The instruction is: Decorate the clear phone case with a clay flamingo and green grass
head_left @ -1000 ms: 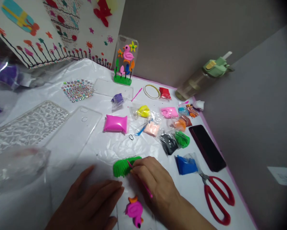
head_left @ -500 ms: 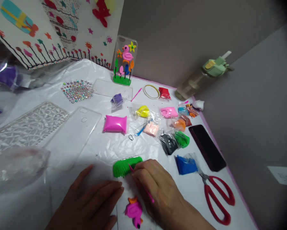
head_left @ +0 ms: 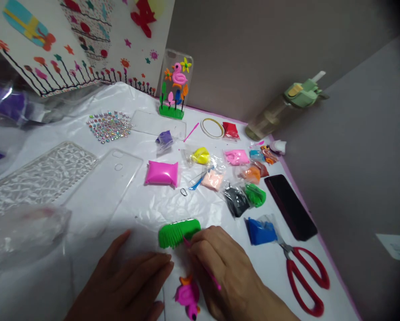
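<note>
Now the pink tool (head_left: 217, 282) is being drawn back a touch: its tip, set further up on the green clay strip (head_left: 173, 235) a second ago, is now seen down by the strip's near edge, and whether the clay is actually touched there cannot be told. The right hand (head_left: 226, 269) is shifted slightly with it, nearer to the wearer and a little to the right, so more of the strip's right end is uncovered. The tool is pinched in the right hand's fingers (head_left: 200, 244), closed around its shaft, with the handle end left poking out below. The strip itself is found just beyond those fingertips, laid across the far end of a clear phone case (head_left: 169, 305), its left part scored with fine grooves, its right end kept smoother. The left hand (head_left: 129, 278) is held practically where it was, palm down, fingers extended, with nothing seen gripped; its foremost fingertips are placed just short of the strip's near left edge. Between the two hands, a pink clay duck (head_left: 188, 296) is spotted on the same case, nearer to the wearer than the strip. Over on the right, red-handled scissors (head_left: 287, 248) are left lying on the desk (head_left: 149, 209), beside a blue clay packet (head_left: 261, 232).
</note>
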Tool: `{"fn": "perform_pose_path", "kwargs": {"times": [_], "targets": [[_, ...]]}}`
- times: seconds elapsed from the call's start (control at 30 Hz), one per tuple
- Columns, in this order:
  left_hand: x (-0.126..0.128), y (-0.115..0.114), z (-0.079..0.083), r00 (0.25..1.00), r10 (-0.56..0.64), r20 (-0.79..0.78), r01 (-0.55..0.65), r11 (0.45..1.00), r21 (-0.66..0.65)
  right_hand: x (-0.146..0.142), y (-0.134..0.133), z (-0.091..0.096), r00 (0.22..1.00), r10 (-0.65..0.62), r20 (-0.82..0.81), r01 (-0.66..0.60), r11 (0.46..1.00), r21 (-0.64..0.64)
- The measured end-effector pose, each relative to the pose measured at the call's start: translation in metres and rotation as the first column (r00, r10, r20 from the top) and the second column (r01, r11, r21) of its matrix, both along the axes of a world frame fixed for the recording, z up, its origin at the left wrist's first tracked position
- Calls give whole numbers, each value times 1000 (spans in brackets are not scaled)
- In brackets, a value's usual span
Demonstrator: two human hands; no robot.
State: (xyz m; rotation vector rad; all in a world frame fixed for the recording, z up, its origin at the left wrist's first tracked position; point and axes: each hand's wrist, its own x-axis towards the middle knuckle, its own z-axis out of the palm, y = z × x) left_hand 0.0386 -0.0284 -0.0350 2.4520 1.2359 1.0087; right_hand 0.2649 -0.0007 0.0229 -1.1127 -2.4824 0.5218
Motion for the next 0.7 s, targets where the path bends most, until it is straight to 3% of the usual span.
{"fn": "perform_pose_path", "kwargs": {"times": [0.33, 0.7], "targets": [[2, 5, 1, 1000, -9, 6, 9, 999, 40, 3, -2, 7, 1000, 3, 23, -1, 996, -94], [-1, 0, -17, 994, 22, 106, -36, 991, 130, -2, 10, 8, 954, -153, -258, 142, 988, -58]]}}
